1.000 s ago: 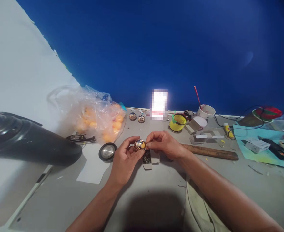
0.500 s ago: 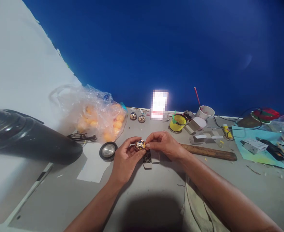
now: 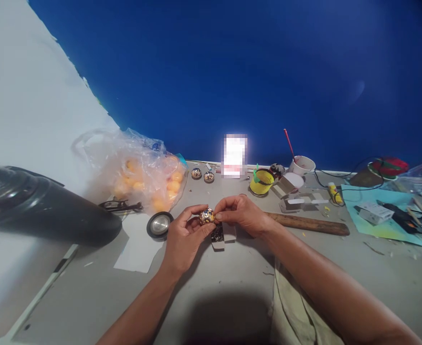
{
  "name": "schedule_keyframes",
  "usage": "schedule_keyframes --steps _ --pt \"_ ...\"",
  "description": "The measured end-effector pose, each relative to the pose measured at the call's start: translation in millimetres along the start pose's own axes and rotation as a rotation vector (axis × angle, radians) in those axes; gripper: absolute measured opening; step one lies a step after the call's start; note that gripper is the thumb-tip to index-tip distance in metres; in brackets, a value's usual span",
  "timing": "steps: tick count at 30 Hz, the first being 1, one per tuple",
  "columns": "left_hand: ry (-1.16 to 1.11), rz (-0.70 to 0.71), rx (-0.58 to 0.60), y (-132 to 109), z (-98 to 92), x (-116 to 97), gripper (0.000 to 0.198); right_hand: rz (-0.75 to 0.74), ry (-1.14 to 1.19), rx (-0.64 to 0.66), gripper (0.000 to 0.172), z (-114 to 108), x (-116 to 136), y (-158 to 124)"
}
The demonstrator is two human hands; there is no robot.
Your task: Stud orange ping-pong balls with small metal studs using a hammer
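Observation:
My left hand (image 3: 186, 237) grips a small ball (image 3: 207, 216) between thumb and fingers. Shiny metallic pieces cover most of the ball, with some orange showing between them. My right hand (image 3: 242, 214) is closed in a pinch at the ball's right side; whatever sits between those fingertips is too small to make out. Just beneath the hands lies an open small box (image 3: 218, 245) with dark, glittering bits inside, partly hidden. Two similar shiny balls, one of them the left ball (image 3: 196, 173) and the other the right ball (image 3: 208, 177), rest near the wall.
A clear bag of orange balls (image 3: 175, 184) lies back left, near a round metal-centred disc (image 3: 160, 224) and a large dark cylinder (image 3: 45, 208). To the right are a yellow tin (image 3: 261, 186), a white cup (image 3: 302, 166), a wooden stick (image 3: 310, 224) and a glue stick (image 3: 334, 191). A bright blurred screen (image 3: 234, 155) stands behind.
The view has shifted slightly. My left hand still holds the ball, which looks turned a little, and my right fingertips stay pinched against its side.

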State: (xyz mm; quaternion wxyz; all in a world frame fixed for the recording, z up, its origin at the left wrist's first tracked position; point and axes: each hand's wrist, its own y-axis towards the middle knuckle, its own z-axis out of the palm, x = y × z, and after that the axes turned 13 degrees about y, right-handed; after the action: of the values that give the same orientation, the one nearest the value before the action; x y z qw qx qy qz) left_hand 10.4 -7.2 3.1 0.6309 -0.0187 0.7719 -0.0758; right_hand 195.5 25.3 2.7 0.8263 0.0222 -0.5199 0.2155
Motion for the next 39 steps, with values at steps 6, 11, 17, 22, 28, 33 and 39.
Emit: schedule_keyframes --steps 6,11,17,22,28,33,39 --pt "0.005 0.029 -0.008 0.0 -0.6 2.7 0.048 0.000 -0.017 -0.013 0.026 2.6 2.9 -1.3" --pt "-0.014 0.021 -0.008 0.4 -0.1 1.8 0.048 0.001 -0.021 -0.013 0.024 3.1 3.4 -1.6" --pt "0.068 0.110 -0.088 -2.9 2.3 2.3 0.041 -0.006 -0.070 0.015 0.018 3.5 8.8 -3.7" --pt "0.247 0.392 -0.270 -6.8 4.0 5.7 0.029 -0.077 -0.139 0.032 0.019 6.5 9.8 -5.6" --pt "0.169 0.427 -0.293 -6.2 5.5 9.5 0.030 -0.105 -0.198 0.050 0.025 7.8 8.4 -5.8" --pt "0.086 0.369 -0.245 -7.0 5.8 4.5 0.032 -0.097 -0.169 0.089 0.027 7.3 9.9 -6.2" --pt "0.024 0.204 -0.188 -11.4 5.0 -3.9 0.039 -0.051 -0.112 0.094 0.027 6.3 9.6 -6.3"
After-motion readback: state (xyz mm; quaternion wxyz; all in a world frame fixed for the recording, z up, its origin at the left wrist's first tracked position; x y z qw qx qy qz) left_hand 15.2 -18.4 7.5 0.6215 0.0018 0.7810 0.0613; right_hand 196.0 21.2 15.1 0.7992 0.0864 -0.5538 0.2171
